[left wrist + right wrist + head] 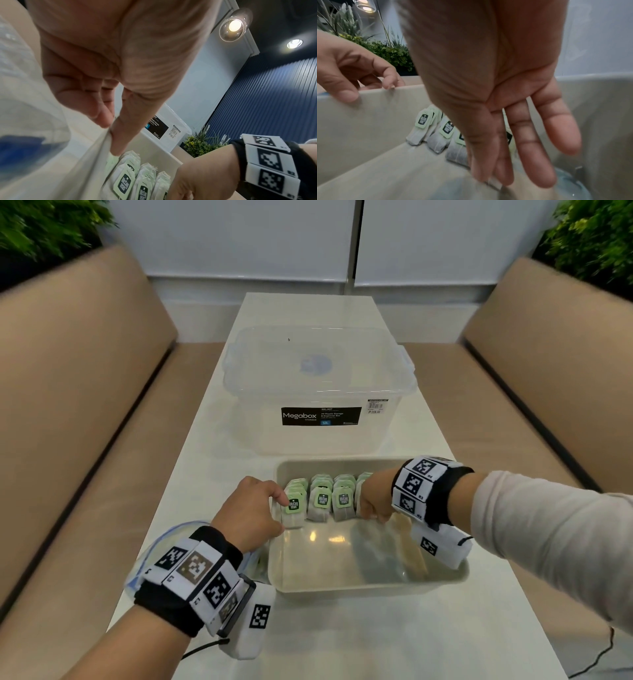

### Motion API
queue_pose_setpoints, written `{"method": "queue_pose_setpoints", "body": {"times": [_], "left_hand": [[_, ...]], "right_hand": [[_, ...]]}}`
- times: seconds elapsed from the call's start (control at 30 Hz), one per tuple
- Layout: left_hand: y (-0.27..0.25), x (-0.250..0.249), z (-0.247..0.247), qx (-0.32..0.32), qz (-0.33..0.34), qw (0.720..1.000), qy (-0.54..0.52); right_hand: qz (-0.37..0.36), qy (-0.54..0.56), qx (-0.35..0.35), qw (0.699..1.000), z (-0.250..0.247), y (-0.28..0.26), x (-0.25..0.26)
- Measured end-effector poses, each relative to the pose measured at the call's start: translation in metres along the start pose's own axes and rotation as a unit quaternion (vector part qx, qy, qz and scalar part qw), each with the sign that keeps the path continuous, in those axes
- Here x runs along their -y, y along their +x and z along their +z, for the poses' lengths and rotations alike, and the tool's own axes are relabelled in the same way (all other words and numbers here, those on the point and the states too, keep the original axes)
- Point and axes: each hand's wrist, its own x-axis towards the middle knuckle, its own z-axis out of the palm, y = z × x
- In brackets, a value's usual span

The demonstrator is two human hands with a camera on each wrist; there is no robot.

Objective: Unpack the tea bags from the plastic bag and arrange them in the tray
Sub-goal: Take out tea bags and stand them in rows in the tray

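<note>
A beige tray (pixel 370 587) lies on the white table in front of me. Several tea bags (pixel 323 503) with pale green tags stand in short rows against its far wall. My left hand (pixel 281 515) holds the tray's left rim (pixel 368 115), thumb inside and fingers over the top, beside the leftmost row (pixel 123 185). My right hand (pixel 375 517) is inside the tray at the rightmost row, fingers (pixel 539 135) straight and pointing down, holding nothing; one bag is partly hidden behind them. The clear plastic bag (pixel 150 556) with a blue edge lies under my left wrist.
A clear lidded Megabox storage box (pixel 318 392) stands just behind the tray. Tan bench seats (pixel 85 405) run along both sides of the narrow table (pixel 342 645). The near half of the tray floor is bare and glossy. A black cable (pixel 603 655) hangs at lower right.
</note>
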Motion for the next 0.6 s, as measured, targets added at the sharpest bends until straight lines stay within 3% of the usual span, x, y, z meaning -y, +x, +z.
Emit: {"method": "queue_pose_setpoints", "body": {"times": [0.13, 0.23, 0.3, 0.43, 0.6], "left_hand": [[-0.001, 0.0, 0.0, -0.003, 0.013, 1.0, -0.007], [-0.003, 0.006, -0.011, -0.023, 0.02, 0.999, -0.032], [-0.006, 0.014, -0.027, -0.054, 0.025, 0.998, -0.036], [-0.021, 0.04, -0.062, -0.084, 0.021, 0.996, -0.023], [-0.053, 0.069, -0.074, -0.088, 0.024, 0.995, 0.026]], "right_hand": [[0.0, -0.025, -0.031, 0.999, 0.003, 0.003, -0.001], [-0.012, -0.105, 0.026, 0.994, -0.002, -0.003, 0.007], [-0.002, -0.086, 0.016, 0.996, -0.011, -0.013, 0.011], [0.007, 0.03, -0.138, 0.99, -0.035, -0.035, 0.02], [-0.049, 0.159, -0.282, 0.945, -0.058, -0.062, 0.07]]}}
